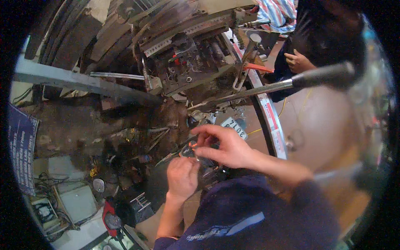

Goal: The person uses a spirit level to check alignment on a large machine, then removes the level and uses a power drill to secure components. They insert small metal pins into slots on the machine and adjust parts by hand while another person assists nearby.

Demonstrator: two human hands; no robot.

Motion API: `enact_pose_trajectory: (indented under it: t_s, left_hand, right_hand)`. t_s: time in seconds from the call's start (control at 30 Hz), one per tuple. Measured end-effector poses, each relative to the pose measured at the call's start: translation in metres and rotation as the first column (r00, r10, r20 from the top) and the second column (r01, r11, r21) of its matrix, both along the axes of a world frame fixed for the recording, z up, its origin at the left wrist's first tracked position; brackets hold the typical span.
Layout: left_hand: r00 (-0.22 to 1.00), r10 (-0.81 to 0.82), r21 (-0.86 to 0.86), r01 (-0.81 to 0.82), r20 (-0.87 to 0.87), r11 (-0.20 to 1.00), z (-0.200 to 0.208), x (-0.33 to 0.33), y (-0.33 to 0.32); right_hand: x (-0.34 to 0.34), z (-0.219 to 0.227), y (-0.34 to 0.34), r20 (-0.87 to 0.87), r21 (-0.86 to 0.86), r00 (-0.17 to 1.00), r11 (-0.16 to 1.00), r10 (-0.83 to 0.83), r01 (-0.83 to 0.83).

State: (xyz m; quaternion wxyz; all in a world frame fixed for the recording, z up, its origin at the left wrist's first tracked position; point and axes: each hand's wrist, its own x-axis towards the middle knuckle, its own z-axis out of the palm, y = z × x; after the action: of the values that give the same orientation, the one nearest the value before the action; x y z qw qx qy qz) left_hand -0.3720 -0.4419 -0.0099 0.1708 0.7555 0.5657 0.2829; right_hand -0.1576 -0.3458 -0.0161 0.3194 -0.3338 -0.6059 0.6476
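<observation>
In front of my chest both hands meet at a small dark part with bright orange bits (189,151). My left hand (182,177) is closed, its thumb and fingers pinching the near end of this part. From the other side my right hand (229,146) reaches in, fingers bent and thumb pressed to the same part. The fingers cover much of it, so its exact kind is hard to make out. Just beyond the hands lies a white plate with dark characters (234,127).
A long lever with a black grip (323,78) juts across the right. Behind it is a dark workbench (196,83) with small metal bits and a ruler scale (158,48). Another person's hand (299,61) shows at upper right. A grey beam (79,81) crosses the left, above electrical boxes (79,203).
</observation>
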Motion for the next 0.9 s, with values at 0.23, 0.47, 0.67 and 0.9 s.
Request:
enact_pose_trajectory:
  t_s: [0.23,0.47,0.67,0.9]
  left_hand:
    - [0.921,-0.109,0.069,0.145,-0.375,0.987,0.020,-0.039,0.022]
    - [0.914,-0.110,-0.021,0.110,-0.390,0.994,0.009,-0.034,0.035]
    - [0.926,-0.022,-0.022,0.014,-0.376,1.000,0.007,-0.038,0.055]
    - [0.978,0.189,-0.018,-0.192,-0.092,0.981,0.016,-0.036,0.065]
  right_hand:
    - [-0.061,-0.015,-0.036,-0.277,-0.384,0.942,0.920,-0.189,0.072]
    - [-0.062,-0.041,-0.038,-0.256,-0.477,0.936,0.874,-0.243,0.097]
    - [-0.071,-0.050,-0.009,-0.326,-0.554,0.930,0.831,-0.170,-0.042]
    - [-0.078,-0.047,0.022,-0.271,-0.523,0.929,0.849,-0.253,0.078]
